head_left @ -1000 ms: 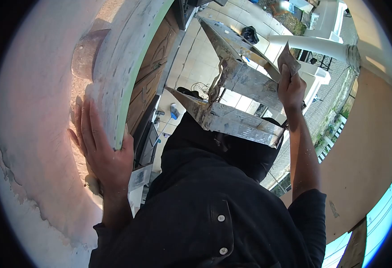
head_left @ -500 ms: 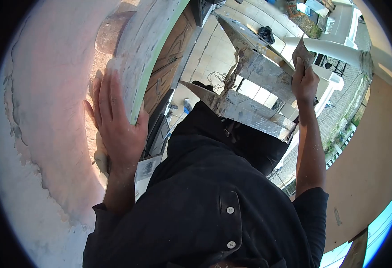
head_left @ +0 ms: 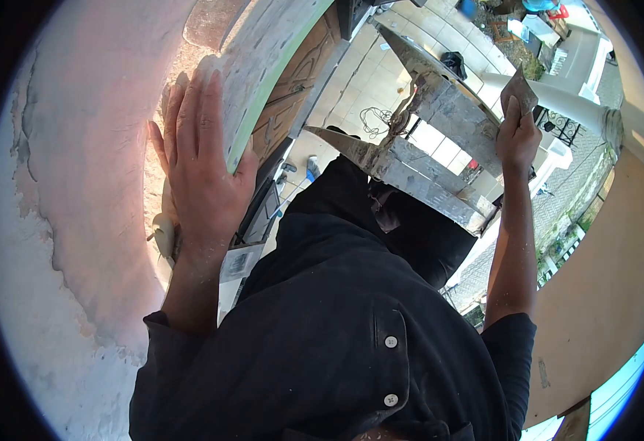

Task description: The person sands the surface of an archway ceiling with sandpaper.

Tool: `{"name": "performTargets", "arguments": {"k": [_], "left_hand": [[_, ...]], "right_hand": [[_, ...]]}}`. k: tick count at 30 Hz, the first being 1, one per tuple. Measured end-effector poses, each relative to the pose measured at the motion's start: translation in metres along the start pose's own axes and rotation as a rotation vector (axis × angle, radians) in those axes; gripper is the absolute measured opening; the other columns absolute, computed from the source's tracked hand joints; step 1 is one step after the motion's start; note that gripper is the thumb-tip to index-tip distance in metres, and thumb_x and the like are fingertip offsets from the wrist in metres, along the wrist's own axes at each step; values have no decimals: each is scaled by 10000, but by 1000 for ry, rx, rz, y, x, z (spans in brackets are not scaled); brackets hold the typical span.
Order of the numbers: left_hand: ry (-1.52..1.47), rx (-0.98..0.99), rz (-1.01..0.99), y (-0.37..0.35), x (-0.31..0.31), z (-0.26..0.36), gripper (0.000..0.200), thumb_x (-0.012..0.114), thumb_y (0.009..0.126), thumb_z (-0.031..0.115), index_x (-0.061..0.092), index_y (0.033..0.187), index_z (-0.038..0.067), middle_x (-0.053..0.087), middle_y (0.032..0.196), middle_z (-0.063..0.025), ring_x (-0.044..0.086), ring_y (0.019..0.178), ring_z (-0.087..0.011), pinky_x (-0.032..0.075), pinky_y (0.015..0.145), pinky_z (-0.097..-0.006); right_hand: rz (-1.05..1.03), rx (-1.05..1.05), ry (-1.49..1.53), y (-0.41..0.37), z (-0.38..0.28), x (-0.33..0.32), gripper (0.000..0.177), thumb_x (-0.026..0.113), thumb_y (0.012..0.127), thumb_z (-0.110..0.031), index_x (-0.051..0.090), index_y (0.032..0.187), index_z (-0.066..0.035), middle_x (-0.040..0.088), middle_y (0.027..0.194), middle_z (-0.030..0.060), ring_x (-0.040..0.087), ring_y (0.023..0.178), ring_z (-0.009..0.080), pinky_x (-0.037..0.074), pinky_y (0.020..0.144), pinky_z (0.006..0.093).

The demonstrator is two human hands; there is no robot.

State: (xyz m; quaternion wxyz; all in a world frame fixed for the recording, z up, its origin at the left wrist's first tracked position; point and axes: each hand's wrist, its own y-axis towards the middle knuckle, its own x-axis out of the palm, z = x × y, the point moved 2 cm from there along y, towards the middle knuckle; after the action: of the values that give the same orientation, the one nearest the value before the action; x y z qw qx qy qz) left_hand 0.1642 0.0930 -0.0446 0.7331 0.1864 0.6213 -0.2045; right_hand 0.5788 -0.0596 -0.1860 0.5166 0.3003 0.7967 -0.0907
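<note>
My left hand (head_left: 208, 176) lies flat, fingers stretched out, on a pale, dusty ledge (head_left: 263, 55) with a green edge. Its thumb comes down over that edge. Beside the left wrist rests a small pale object with a rounded end (head_left: 164, 234). Farther along the ledge, beyond the fingertips, is a brownish flat piece (head_left: 210, 23). Out to the right, my right hand (head_left: 519, 143) is closed around a scraper (head_left: 520, 92), its worn, pointed metal blade sticking up past the thumb, away from the wall.
A rough plastered wall (head_left: 101, 162) curves along the left. Below me, stained steps (head_left: 428, 173) of a ladder-like stand rise over a tiled floor (head_left: 347, 84). A wooden door (head_left: 292, 88) is beneath the ledge; a white column (head_left: 564, 99) stands at right.
The view has shifted, so the ledge, stand and both hands appear farther right and somewhat higher. The left hand stays flat on the ledge, and the scraper remains in the right hand.
</note>
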Motion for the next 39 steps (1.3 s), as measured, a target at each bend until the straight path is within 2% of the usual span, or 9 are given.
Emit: {"name": "performTargets", "arguments": {"k": [12,15,17,19,23,25,31,34,39], "left_hand": [[29,-21,26,-4,-9,8,835,800,829,182,402,1562,131,438,1574,-120,323,1509,-386,178,1217,-647],[-140,88,196,-8,-20,30,718,743,895,181,416,1511,10,481,1509,-201,402,1447,-454,259,1180,-670],[-344,342,292,-9,-18,49,657,746,906,204,465,1448,-39,560,1401,-222,477,1375,-469,366,1132,-624],[-533,344,178,-10,12,68,624,744,917,209,482,1433,-23,601,1339,-196,521,1333,-413,453,1074,-532],[-1094,-247,-247,-27,131,111,661,754,937,255,451,1451,-29,600,1335,-177,571,1239,-279,441,1066,-396],[-1151,-353,-390,-32,151,122,685,758,941,292,442,1458,-29,599,1313,-175,564,1223,-255,423,1072,-387],[-1118,-404,-507,-10,151,133,569,718,965,410,568,1269,-47,691,1113,-174,672,1033,-258,514,926,-373],[-901,-425,-529,5,154,142,643,639,972,553,629,1110,-75,722,942,-252,720,944,-397,542,828,-454],[-895,-482,-530,5,161,151,579,566,1027,504,643,1089,-67,708,828,-250,715,848,-432,551,767,-474]], "right_hand": [[2,24,-28,4,-8,1,267,616,1034,-238,726,1026,5,714,799,236,732,743,389,554,644,418],[-40,24,11,4,-6,-1,310,609,1038,-242,700,912,27,702,721,213,716,647,371,541,603,425],[-67,47,1,5,-9,-2,341,616,1039,-263,681,860,20,688,683,206,710,620,355,531,583,421],[-41,53,14,4,-9,-2,351,615,1040,-283,686,873,17,678,681,216,701,615,366,523,576,429],[-46,104,-13,6,-14,-4,332,620,1038,-283,695,903,10,667,682,225,688,617,387,515,571,431],[-58,68,40,7,-18,-4,318,619,1037,-276,690,909,5,650,672,230,669,608,402,502,559,435],[-69,74,45,6,-6,1,304,643,1022,-252,673,862,5,622,619,222,641,552,408,480,520,441],[-67,101,60,8,-15,0,327,624,1031,-271,674,844,-8,624,616,223,635,542,414,467,500,473],[-179,147,20,11,-13,1,361,598,1048,-270,674,867,33,655,678,249,671,617,421,500,572,464]]}}
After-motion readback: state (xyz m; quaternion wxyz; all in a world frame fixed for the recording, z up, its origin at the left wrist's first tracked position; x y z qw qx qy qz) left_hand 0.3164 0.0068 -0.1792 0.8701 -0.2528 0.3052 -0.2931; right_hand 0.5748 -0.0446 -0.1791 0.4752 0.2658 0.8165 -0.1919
